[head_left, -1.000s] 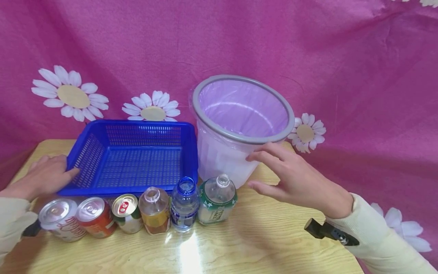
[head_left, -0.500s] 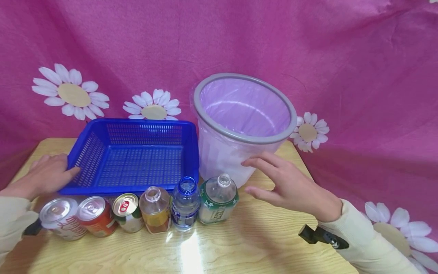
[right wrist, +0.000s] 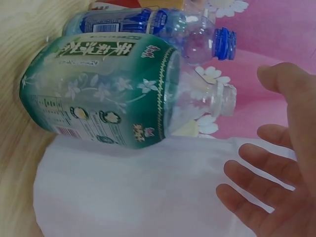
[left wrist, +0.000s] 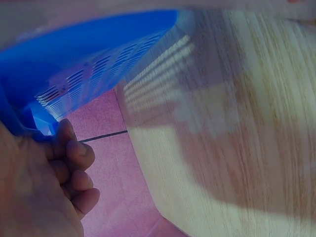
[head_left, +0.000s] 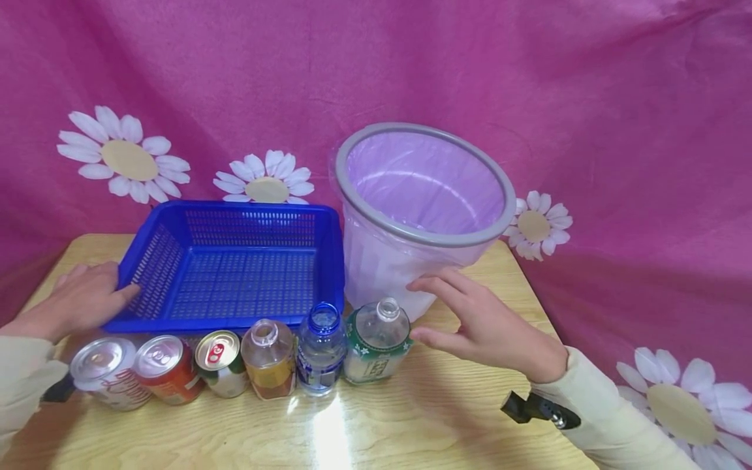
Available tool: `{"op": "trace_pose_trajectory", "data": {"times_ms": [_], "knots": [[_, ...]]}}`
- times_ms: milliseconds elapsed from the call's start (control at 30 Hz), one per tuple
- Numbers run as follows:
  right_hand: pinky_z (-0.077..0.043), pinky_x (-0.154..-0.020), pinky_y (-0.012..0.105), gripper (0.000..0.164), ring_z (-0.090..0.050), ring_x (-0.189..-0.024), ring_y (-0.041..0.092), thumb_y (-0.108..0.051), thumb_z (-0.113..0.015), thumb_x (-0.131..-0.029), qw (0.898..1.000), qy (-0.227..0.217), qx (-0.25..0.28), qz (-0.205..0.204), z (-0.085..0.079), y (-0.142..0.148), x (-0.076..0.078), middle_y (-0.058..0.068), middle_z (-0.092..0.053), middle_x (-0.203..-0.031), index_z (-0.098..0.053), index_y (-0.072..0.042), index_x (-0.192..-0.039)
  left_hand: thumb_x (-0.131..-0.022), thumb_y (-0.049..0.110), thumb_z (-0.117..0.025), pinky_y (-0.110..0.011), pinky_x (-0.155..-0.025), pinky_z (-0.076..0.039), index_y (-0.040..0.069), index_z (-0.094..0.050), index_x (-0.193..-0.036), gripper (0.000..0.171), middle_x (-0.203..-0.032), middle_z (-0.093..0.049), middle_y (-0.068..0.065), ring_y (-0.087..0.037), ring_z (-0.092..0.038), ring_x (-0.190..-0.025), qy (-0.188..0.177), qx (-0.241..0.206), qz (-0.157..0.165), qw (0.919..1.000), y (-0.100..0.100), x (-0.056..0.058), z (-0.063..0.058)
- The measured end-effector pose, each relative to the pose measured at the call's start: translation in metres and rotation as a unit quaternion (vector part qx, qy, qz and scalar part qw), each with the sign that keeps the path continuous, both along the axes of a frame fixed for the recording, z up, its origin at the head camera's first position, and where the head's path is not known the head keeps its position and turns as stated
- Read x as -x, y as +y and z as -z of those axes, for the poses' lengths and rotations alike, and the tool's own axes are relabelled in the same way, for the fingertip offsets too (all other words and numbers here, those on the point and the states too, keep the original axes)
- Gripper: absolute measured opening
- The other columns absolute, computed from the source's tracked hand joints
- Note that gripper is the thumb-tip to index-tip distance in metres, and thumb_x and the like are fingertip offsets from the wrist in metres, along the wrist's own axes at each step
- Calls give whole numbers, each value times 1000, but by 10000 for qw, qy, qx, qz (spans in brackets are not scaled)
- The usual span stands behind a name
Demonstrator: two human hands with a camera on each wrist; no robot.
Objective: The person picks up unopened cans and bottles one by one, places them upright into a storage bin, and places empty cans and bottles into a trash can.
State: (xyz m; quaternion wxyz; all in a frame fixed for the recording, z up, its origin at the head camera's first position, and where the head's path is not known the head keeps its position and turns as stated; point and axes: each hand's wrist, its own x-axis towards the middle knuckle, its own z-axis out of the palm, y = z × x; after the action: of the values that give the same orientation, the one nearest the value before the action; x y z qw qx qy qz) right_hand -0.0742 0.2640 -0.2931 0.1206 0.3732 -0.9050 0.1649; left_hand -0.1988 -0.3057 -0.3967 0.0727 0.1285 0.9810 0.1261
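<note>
My left hand (head_left: 82, 300) grips the left rim of a blue plastic basket (head_left: 247, 324), thumb over the edge; the left wrist view has its fingers (left wrist: 81, 155) curled by the rim. My right hand (head_left: 487, 323) hovers with fingers spread, just right of a capless clear bottle with a green label (head_left: 376, 352). In the right wrist view that bottle (right wrist: 98, 91) stands in front of the open thumb and fingers (right wrist: 256, 158). Left of it in the row is a blue-necked plastic bottle (head_left: 320, 356).
Farther left stand a bottle with a yellow label (head_left: 271, 372), a green-and-white can (head_left: 226, 375), an orange-red can (head_left: 176, 382) and a white can (head_left: 114, 378). Behind the green-labelled bottle is a lined waste bin (head_left: 376, 261) with a grey rim. A pink flowered cloth (head_left: 247, 78) hangs behind the table (head_left: 399, 431).
My right hand has moved left and slightly down, from beside the bin toward the green-labelled bottle. My left hand keeps its place on the basket rim.
</note>
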Motion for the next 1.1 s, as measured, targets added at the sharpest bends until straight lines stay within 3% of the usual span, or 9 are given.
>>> {"op": "trace_pose_trajectory", "data": {"times_ms": [500, 1100], "knots": [[-52, -106, 41, 62, -60, -127, 19, -39, -79, -90, 9988, -354, 324, -90, 22, -10, 7, 7, -64, -135, -55, -7, -138, -103, 31, -47, -43, -69, -34, -5, -57, -96, 38, -84, -60, -14, -43, -55, -91, 153, -60, -24, 9999, 1, 2, 1], [-51, -108, 43, 70, -60, -130, 20, -40, -84, -85, 9945, -726, 756, 39, 49, -20, 12, 5, -63, -139, -51, -11, -140, -103, 32, -47, -43, -70, -33, -8, -56, -98, 41, -85, -59, -16, -40, -52, -88, 37, -21, -122, 9999, 0, 0, 0]]}}
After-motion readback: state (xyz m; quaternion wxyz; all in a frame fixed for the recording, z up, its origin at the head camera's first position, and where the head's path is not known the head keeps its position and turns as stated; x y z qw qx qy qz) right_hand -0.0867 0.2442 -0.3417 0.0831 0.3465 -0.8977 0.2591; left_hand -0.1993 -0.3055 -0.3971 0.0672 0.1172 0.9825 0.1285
